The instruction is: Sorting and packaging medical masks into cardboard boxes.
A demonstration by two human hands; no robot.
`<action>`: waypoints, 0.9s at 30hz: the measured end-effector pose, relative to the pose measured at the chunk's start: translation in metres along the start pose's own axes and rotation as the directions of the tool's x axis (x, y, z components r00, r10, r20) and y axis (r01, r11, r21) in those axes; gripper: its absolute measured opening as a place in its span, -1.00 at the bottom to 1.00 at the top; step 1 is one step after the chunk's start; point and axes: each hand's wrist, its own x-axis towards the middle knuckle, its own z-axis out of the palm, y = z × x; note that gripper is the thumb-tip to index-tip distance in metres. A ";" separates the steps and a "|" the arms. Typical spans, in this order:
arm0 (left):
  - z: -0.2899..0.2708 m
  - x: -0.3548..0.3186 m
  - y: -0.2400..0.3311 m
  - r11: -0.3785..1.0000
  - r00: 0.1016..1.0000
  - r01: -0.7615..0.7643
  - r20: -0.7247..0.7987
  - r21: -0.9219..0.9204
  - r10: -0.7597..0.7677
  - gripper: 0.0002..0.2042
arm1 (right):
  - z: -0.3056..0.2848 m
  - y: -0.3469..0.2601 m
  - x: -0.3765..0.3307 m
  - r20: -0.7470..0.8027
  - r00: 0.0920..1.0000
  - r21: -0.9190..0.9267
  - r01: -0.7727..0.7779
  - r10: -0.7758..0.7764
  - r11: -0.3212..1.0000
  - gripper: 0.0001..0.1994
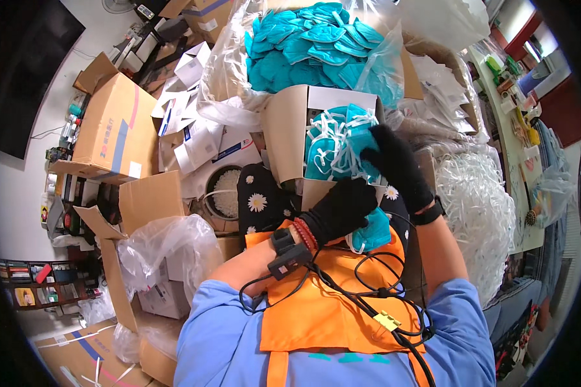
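Observation:
An open cardboard box stands in front of me, filled with teal cup-shaped face masks and their white straps. My left hand, in a black glove, is closed at the box's near edge. A single teal face mask hangs just below its fingers, against my orange apron; the exact grip on it is hidden. My right hand, also black-gloved, is at the box's right side. Its fingers are apart, the tips touching or just over the masks there.
Behind the box, a plastic-lined carton holds a heap of teal masks. On the right lies a bag of white straps. To the left are a bucket of white pellets, white folded boxes and cartons. Black cables cross my apron.

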 end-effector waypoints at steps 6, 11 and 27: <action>0.011 0.002 0.025 0.991 0.978 0.123 0.174 -0.053 -0.113 -0.57 | 0.001 0.010 -0.033 0.113 0.992 -0.027 -0.045 0.048 0.999 -0.63; 0.030 -0.011 0.031 0.967 0.951 0.241 0.219 -0.084 -0.218 -0.56 | -0.008 0.016 -0.041 -0.047 0.999 -0.179 0.011 -0.020 0.984 -0.69; -0.093 -0.005 0.025 0.875 0.960 -0.027 -0.257 -0.484 -0.113 -0.74 | -0.079 -0.042 -0.014 -0.258 0.966 -0.327 -0.072 -0.016 0.942 -0.86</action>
